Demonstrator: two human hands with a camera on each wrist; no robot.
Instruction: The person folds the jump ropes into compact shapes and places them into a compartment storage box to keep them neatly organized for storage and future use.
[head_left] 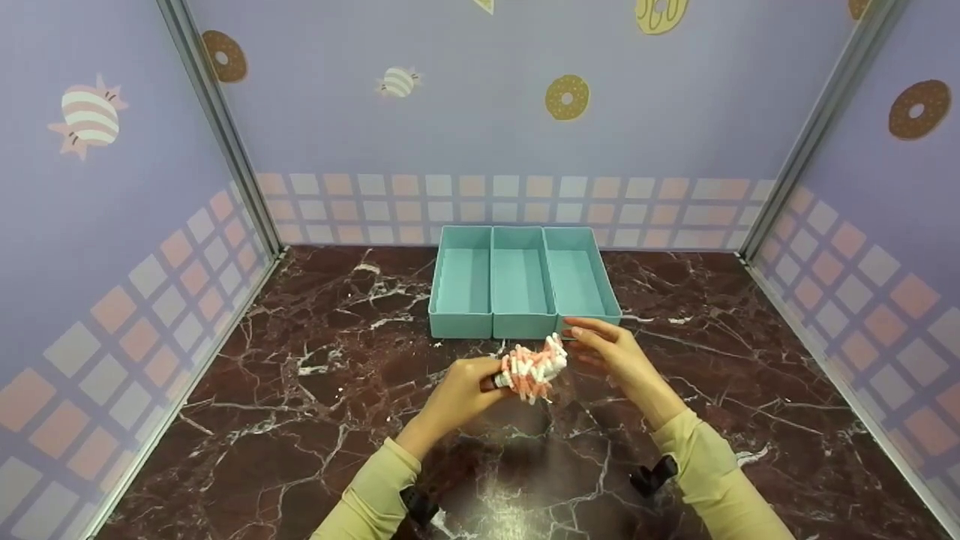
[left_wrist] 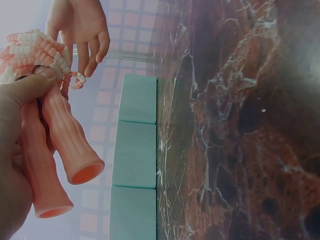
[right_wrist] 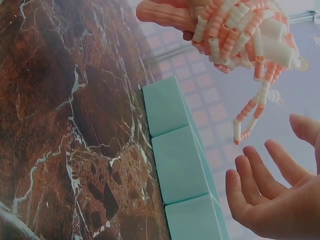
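Note:
My left hand (head_left: 466, 390) grips a bundled jump rope (head_left: 529, 372) with pink and white beads above the table. Its two pink handles (left_wrist: 70, 135) stick out below the thumb in the left wrist view, their flared ends hollow. A loose loop of beads (right_wrist: 251, 112) hangs from the bundle in the right wrist view. Just right of the bundle is my right hand (head_left: 616, 358), its fingers spread and loosely bent, holding nothing. A small gap separates its fingertips from the hanging loop. My left fingers are partly hidden behind the handles.
Three teal open-topped boxes (head_left: 523, 327) stand side by side beyond my hands, with bare insides. Dark red marbled tabletop (head_left: 322, 420) surrounds them. Patterned purple walls (head_left: 480, 135) close off the back and both sides.

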